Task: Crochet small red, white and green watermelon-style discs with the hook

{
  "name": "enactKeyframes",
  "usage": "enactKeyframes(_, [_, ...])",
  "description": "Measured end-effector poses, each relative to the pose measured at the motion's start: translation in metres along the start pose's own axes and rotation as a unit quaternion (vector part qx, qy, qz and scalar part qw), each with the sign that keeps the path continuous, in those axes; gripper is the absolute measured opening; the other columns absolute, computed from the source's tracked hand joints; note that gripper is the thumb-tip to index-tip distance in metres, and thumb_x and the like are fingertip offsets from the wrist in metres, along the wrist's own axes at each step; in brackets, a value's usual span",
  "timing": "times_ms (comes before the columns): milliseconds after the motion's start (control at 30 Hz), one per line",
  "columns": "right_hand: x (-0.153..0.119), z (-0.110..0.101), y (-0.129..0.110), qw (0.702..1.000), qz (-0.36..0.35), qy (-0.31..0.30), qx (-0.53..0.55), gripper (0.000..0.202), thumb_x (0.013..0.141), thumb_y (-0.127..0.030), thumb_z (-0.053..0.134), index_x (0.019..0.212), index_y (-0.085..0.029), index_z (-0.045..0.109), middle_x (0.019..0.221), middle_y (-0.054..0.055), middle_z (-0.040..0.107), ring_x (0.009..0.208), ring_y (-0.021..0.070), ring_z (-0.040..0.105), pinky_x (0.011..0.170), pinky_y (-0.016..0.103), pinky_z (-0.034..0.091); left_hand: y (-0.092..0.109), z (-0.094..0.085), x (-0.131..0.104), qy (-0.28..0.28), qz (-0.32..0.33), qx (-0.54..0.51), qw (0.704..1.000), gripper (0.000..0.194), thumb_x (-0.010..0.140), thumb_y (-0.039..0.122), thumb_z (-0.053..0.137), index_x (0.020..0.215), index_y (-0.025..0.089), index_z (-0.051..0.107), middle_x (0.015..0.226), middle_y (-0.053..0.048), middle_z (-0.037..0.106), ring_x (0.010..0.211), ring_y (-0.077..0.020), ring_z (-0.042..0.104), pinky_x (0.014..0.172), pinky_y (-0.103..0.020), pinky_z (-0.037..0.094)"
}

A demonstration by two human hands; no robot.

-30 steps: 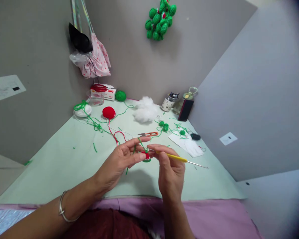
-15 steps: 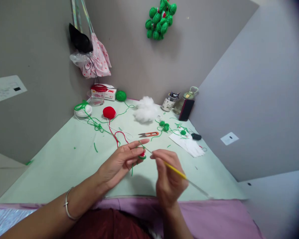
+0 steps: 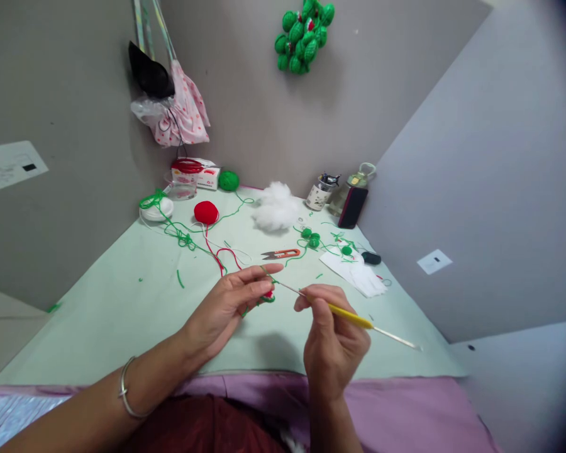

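Observation:
Between the thumb and fingers of my left hand (image 3: 231,302) is a small red and green crochet piece (image 3: 268,296), partly hidden by the fingers. Green yarn runs over my left index finger, which points right. My right hand (image 3: 334,333) grips a crochet hook (image 3: 351,316) by its yellow handle. The hook's thin metal tip reaches left to the green yarn at the piece, and its other metal end points to the lower right. Beyond my hands lie orange-handled thread snips (image 3: 282,254) and a red yarn ball (image 3: 206,212).
White stuffing (image 3: 276,207) sits at the back middle, with a green yarn ball (image 3: 229,180) to its left. Small green balls (image 3: 314,240), white paper (image 3: 353,272) and a leaning phone (image 3: 353,207) are on the right. Loose green yarn (image 3: 183,239) tangles at the left.
My right hand has moved right and slightly down with the hook, drawing the tip away from my left fingers. My left hand has barely moved.

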State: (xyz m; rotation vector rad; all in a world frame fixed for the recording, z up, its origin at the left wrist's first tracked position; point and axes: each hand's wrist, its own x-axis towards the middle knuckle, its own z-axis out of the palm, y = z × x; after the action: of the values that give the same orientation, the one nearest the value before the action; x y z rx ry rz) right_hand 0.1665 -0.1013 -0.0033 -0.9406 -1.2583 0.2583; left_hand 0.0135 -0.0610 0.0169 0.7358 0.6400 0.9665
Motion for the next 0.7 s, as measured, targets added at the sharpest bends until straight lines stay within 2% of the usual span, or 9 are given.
enactKeyframes(100, [0.005, 0.0, -0.005, 0.996, 0.047, -0.032, 0.071, 0.02, 0.101, -0.017, 0.06, 0.099, -0.027, 0.077, 0.083, 0.0, 0.072, 0.078, 0.0155, 0.068, 0.069, 0.03, 0.055, -0.002, 0.0, -0.002, -0.02, 0.041, 0.039, 0.998, 0.04, 0.08, 0.026, 0.089, 0.119, 0.03, 0.083, 0.082, 0.003, 0.068, 0.08, -0.011, 0.06, 0.083, -0.025, 0.044])
enactKeyframes(200, [0.006, 0.005, -0.007, 0.996, 0.033, -0.059, 0.055, 0.021, 0.1, -0.015, 0.062, 0.099, -0.028, 0.078, 0.096, 0.001, 0.078, 0.087, 0.0164, 0.073, 0.073, 0.03, 0.059, -0.002, 0.003, -0.004, -0.046, 0.041, 0.049, 0.997, 0.039, 0.08, 0.026, 0.089, 0.119, 0.03, 0.083, 0.083, 0.002, 0.071, 0.082, -0.0135, 0.062, 0.085, -0.028, 0.045])
enactKeyframes(267, [0.004, 0.007, -0.006, 0.997, 0.018, -0.064, 0.028, 0.024, 0.1, -0.012, 0.061, 0.103, -0.028, 0.078, 0.096, 0.001, 0.079, 0.088, 0.0161, 0.074, 0.074, 0.03, 0.061, -0.002, 0.004, -0.003, -0.032, 0.045, 0.053, 0.997, 0.035, 0.081, 0.028, 0.088, 0.115, 0.027, 0.084, 0.084, 0.001, 0.073, 0.083, -0.0145, 0.062, 0.087, -0.03, 0.045])
enactKeyframes(333, [-0.001, 0.008, -0.003, 0.997, -0.026, -0.067, -0.032, 0.028, 0.099, -0.009, 0.061, 0.11, -0.029, 0.077, 0.1, 0.003, 0.078, 0.09, 0.0165, 0.074, 0.075, 0.03, 0.062, -0.002, 0.005, -0.002, -0.012, 0.05, 0.046, 0.998, 0.036, 0.079, 0.029, 0.09, 0.114, 0.024, 0.084, 0.082, 0.001, 0.072, 0.082, -0.0148, 0.061, 0.087, -0.03, 0.045])
enactKeyframes(400, [-0.007, 0.007, 0.003, 0.983, -0.12, -0.069, -0.122, 0.035, 0.096, -0.006, 0.065, 0.12, -0.029, 0.076, 0.109, 0.006, 0.077, 0.1, 0.0188, 0.074, 0.081, 0.033, 0.063, -0.003, 0.005, 0.0, -0.003, 0.04, 0.02, 0.999, 0.041, 0.077, 0.031, 0.093, 0.115, 0.023, 0.083, 0.082, 0.001, 0.072, 0.083, -0.0151, 0.061, 0.089, -0.03, 0.045])
enactKeyframes(467, [-0.011, 0.005, 0.007, 0.96, -0.203, -0.07, -0.181, 0.042, 0.094, -0.005, 0.068, 0.129, -0.028, 0.073, 0.119, 0.009, 0.076, 0.106, 0.0207, 0.074, 0.086, 0.035, 0.063, -0.003, 0.004, 0.002, -0.013, 0.005, -0.019, 1.0, 0.042, 0.076, 0.032, 0.093, 0.115, 0.021, 0.083, 0.087, -0.002, 0.075, 0.086, -0.0156, 0.063, 0.09, -0.03, 0.046])
enactKeyframes(500, [-0.011, 0.004, 0.008, 0.958, -0.21, -0.072, -0.182, 0.043, 0.094, -0.004, 0.067, 0.13, -0.027, 0.073, 0.119, 0.01, 0.076, 0.106, 0.0204, 0.073, 0.087, 0.035, 0.063, -0.003, 0.003, 0.003, -0.021, -0.017, -0.034, 0.999, 0.042, 0.076, 0.031, 0.093, 0.114, 0.02, 0.083, 0.09, -0.003, 0.075, 0.087, -0.0157, 0.063, 0.09, -0.03, 0.046])
enactKeyframes(600, [-0.004, -0.002, 0.003, 0.989, -0.097, -0.046, -0.102, 0.031, 0.097, -0.004, 0.061, 0.115, -0.026, 0.076, 0.097, 0.004, 0.076, 0.09, 0.0159, 0.072, 0.079, 0.031, 0.061, 0.0, 0.001, 0.005, -0.025, -0.048, -0.027, 0.998, 0.037, 0.074, 0.029, 0.093, 0.109, 0.019, 0.085, 0.091, -0.004, 0.074, 0.085, -0.0148, 0.062, 0.088, -0.029, 0.046])
enactKeyframes(700, [0.004, -0.007, -0.007, 1.0, 0.015, -0.018, -0.006, 0.021, 0.102, -0.014, 0.058, 0.1, -0.025, 0.076, 0.078, 0.0, 0.069, 0.074, 0.0145, 0.067, 0.068, 0.03, 0.057, 0.002, 0.0, 0.005, -0.007, 0.011, 0.041, 0.999, 0.031, 0.077, 0.027, 0.091, 0.106, 0.021, 0.086, 0.085, -0.001, 0.071, 0.082, -0.0147, 0.061, 0.086, -0.029, 0.045])
